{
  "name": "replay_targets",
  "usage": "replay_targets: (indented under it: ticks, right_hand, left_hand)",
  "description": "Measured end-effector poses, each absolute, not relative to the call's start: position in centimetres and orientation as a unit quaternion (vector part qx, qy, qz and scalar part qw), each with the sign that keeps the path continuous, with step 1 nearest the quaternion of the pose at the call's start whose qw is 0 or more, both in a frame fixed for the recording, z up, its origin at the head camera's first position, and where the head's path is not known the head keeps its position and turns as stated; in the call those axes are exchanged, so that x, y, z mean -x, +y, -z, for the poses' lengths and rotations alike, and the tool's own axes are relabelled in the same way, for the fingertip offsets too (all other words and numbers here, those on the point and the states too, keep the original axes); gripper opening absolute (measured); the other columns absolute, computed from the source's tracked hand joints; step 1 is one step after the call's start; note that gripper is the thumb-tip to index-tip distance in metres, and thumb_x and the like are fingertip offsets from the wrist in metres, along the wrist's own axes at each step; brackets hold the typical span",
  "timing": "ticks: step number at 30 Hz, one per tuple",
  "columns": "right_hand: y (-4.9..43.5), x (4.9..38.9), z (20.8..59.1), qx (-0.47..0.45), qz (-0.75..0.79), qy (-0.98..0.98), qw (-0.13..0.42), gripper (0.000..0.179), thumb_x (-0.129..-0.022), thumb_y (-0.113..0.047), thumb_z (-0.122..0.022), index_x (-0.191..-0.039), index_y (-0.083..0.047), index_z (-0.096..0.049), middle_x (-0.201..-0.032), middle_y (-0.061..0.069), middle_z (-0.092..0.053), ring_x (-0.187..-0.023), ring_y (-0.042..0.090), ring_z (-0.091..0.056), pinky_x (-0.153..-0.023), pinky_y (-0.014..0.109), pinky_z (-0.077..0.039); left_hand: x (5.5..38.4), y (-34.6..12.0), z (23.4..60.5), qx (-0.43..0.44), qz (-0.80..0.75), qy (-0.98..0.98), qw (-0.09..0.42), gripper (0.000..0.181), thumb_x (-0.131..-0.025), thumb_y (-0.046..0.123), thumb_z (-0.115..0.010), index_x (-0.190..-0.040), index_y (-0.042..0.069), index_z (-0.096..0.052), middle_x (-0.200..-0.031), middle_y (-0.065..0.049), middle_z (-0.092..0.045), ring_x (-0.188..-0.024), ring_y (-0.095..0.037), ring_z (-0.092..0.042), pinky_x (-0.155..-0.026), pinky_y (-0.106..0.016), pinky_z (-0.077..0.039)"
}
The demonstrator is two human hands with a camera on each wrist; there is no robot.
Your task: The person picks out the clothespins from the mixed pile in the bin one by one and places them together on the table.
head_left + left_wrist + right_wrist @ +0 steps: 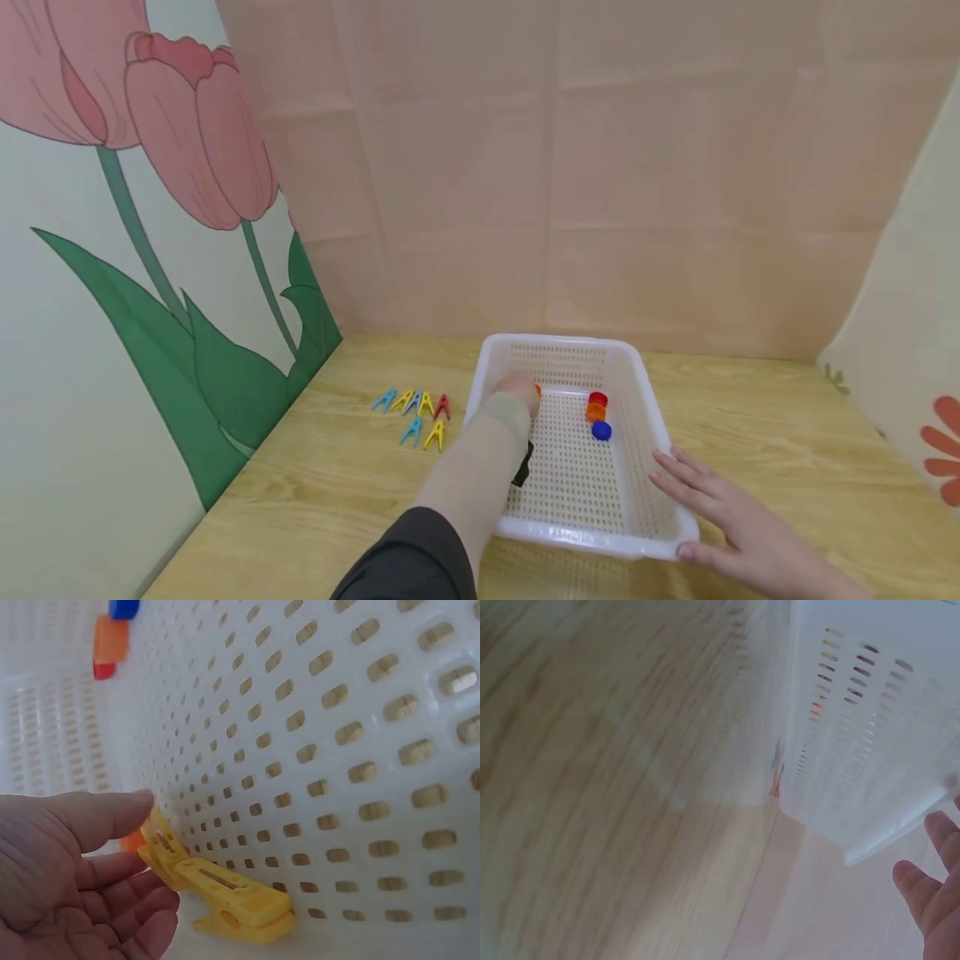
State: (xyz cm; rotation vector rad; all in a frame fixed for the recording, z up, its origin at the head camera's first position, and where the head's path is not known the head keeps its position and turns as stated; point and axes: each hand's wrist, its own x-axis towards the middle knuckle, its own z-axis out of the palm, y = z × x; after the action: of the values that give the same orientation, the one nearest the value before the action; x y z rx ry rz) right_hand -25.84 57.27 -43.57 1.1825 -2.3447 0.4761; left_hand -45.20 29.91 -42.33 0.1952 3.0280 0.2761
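Observation:
My left hand point(519, 388) reaches into a white plastic basket point(558, 542), near its far left side. In the left wrist view, its thumb and index finger pinch one end of a yellow clothespin point(161, 844). A second yellow clothespin point(244, 900) lies right against the first, on the basket's holed floor. Just behind the fingers shows a bit of an orange cap point(132, 841). My right hand point(723, 517) rests on the basket's near right corner, fingers extended along the rim. The head view hides the left fingertips behind the wrist.
Red point(597, 399), orange point(596, 412) and blue caps point(602, 431) sit in a row on the basket's right side. Left of the basket, several blue, yellow and red clothespins point(435, 435) lie on the wooden table point(300, 500). A pinkish cloth point(600, 208) hangs behind.

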Motion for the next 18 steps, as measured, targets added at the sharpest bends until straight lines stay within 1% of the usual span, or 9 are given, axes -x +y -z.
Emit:
replay_targets:
  ticks: [3,6,9,10,12,14,16,18]
  right_hand:
    - [57.22,25.82,43.66,-0.432,-0.175,-0.853,0.234,0.081,-0.072,-0.038,-0.082,-0.139,-0.007,-0.051,-0.146,0.018,-0.042,-0.142,0.023,-0.026,-0.109,0.012,-0.011]
    - [57.17,25.92,43.65,-0.435,-0.178,-0.851,0.236,0.080,-0.073,-0.039,-0.082,-0.139,-0.006,-0.051,-0.146,0.018,-0.042,-0.142,0.025,-0.027,-0.110,0.013,-0.011]
    - [57.16,25.97,43.61,-0.437,-0.179,-0.849,0.237,0.080,-0.073,-0.040,-0.081,-0.138,-0.006,-0.051,-0.145,0.019,-0.042,-0.141,0.025,-0.027,-0.110,0.013,-0.012]
    - [57.18,25.99,43.62,-0.438,-0.178,-0.849,0.238,0.079,-0.073,-0.041,-0.081,-0.138,-0.006,-0.051,-0.145,0.019,-0.042,-0.141,0.025,-0.027,-0.110,0.014,-0.012]
    - [57.22,26.00,43.63,-0.438,-0.177,-0.849,0.238,0.079,-0.074,-0.040,-0.081,-0.138,-0.006,-0.051,-0.145,0.019,-0.043,-0.142,0.025,-0.027,-0.110,0.014,-0.012]
    - [57.23,25.99,43.65,-0.438,-0.176,-0.849,0.237,0.079,-0.074,-0.040,-0.081,-0.138,-0.006,-0.051,-0.145,0.018,-0.043,-0.142,0.024,-0.027,-0.110,0.014,-0.011]
    - [57.24,25.96,43.68,-0.436,-0.177,-0.850,0.236,0.079,-0.073,-0.039,-0.081,-0.138,-0.006,-0.051,-0.145,0.018,-0.043,-0.142,0.024,-0.027,-0.110,0.013,-0.011]
    - [57.24,25.86,43.70,-0.430,-0.175,-0.854,0.235,0.080,-0.072,-0.039,-0.082,-0.139,-0.007,-0.051,-0.146,0.017,-0.043,-0.142,0.023,-0.027,-0.109,0.012,-0.011]
  left_hand:
    - [45.39,30.13,42.78,-0.048,-0.095,0.992,0.062,0.021,-0.093,0.024,-0.058,-0.105,0.010,-0.069,-0.108,-0.005,-0.065,-0.101,-0.016,-0.058,-0.092,-0.028,-0.043]
    - [45.61,30.34,42.98,-0.055,-0.071,0.993,0.075,0.022,-0.092,0.021,-0.060,-0.110,0.011,-0.068,-0.114,-0.005,-0.064,-0.106,-0.018,-0.058,-0.094,-0.031,-0.043]
    - [45.60,30.58,42.90,-0.078,-0.040,0.992,0.089,0.023,-0.091,0.021,-0.062,-0.113,0.017,-0.068,-0.119,-0.003,-0.062,-0.111,-0.020,-0.055,-0.095,-0.036,-0.043]
    - [45.60,30.63,42.91,-0.085,-0.041,0.991,0.096,0.022,-0.090,0.019,-0.063,-0.111,0.021,-0.068,-0.120,0.000,-0.062,-0.113,-0.019,-0.053,-0.097,-0.038,-0.042]
    - [45.57,30.65,42.99,-0.096,-0.060,0.987,0.111,0.019,-0.088,0.015,-0.066,-0.102,0.027,-0.070,-0.115,0.008,-0.061,-0.114,-0.018,-0.050,-0.100,-0.041,-0.037]
    - [45.43,30.54,43.00,-0.106,-0.091,0.983,0.121,0.020,-0.086,0.012,-0.068,-0.090,0.032,-0.071,-0.108,0.014,-0.061,-0.110,-0.015,-0.049,-0.102,-0.042,-0.033]
    - [45.15,30.40,43.06,-0.113,-0.118,0.978,0.126,0.028,-0.084,0.008,-0.069,-0.082,0.036,-0.071,-0.106,0.018,-0.061,-0.109,-0.013,-0.047,-0.105,-0.042,-0.028]
    - [44.94,30.33,43.15,-0.119,-0.138,0.975,0.129,0.031,-0.086,0.008,-0.067,-0.080,0.037,-0.073,-0.109,0.018,-0.061,-0.110,-0.011,-0.048,-0.106,-0.039,-0.027]
